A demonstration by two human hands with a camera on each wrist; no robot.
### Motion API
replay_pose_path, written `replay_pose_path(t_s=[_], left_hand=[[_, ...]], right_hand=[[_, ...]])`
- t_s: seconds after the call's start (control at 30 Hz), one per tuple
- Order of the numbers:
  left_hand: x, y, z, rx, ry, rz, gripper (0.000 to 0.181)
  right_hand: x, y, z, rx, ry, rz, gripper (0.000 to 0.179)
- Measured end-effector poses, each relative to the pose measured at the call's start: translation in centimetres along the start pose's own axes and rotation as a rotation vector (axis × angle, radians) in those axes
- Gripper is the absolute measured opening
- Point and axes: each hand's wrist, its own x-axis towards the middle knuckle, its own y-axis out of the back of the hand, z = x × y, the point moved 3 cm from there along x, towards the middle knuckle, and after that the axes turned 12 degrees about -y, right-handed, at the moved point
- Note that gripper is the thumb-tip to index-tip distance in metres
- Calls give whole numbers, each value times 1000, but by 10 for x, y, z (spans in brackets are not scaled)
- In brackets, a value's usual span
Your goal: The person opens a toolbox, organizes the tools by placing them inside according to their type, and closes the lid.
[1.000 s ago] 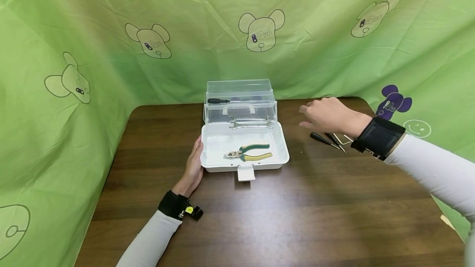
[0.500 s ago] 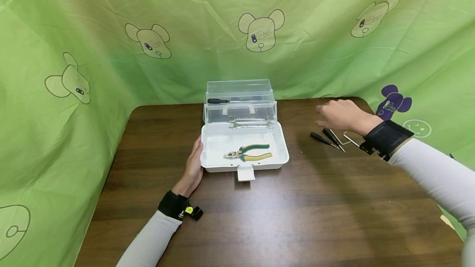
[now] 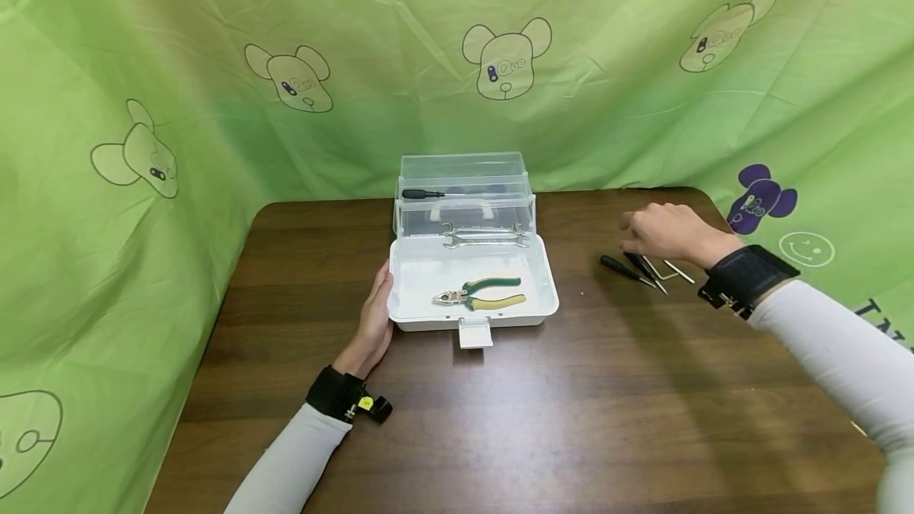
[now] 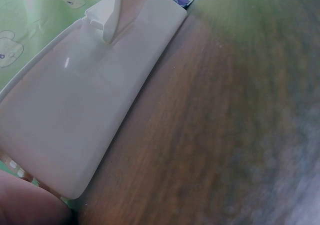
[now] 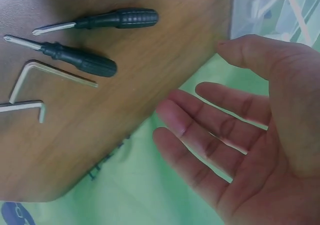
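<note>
My left hand (image 3: 371,325) rests against the left side of an opened white toolbox (image 3: 421,325). In the left wrist view, the box's front wall (image 4: 90,100) fills the left half. Pliers (image 3: 494,283) with green and yellow handles lie in its base. My right hand (image 3: 671,232) hovers over the table's right side, holding nothing, its fingers loosely bent in the right wrist view. Beneath and beside it lie two black-handled screwdrivers (image 5: 135,18) and two L-shaped hex keys (image 5: 60,72), partly covered by the hand in the head view.
Two open-end wrenches (image 3: 487,242) lie at the back of the box. Another black screwdriver (image 3: 423,193) sits in the clear upper tray (image 3: 467,216). The front latch (image 3: 475,334) hangs down. A green curtain (image 3: 400,46) closes off the brown table (image 3: 428,435) behind.
My right hand has moved to the right, away from the toolbox, and lower over the loose screwdrivers and hex keys. The left hand stays at the box's side.
</note>
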Motion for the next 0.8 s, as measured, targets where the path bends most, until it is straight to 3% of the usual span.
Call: replay_pose_path(t_s=[0.43, 0.8], left_hand=[[1, 0, -1, 13, 12, -2, 59], [1, 1, -3, 4, 4, -5, 59]], right_hand=[[-1, -28, 5, 71, -60, -48, 28], [1, -49, 2, 123, -63, -85, 26]])
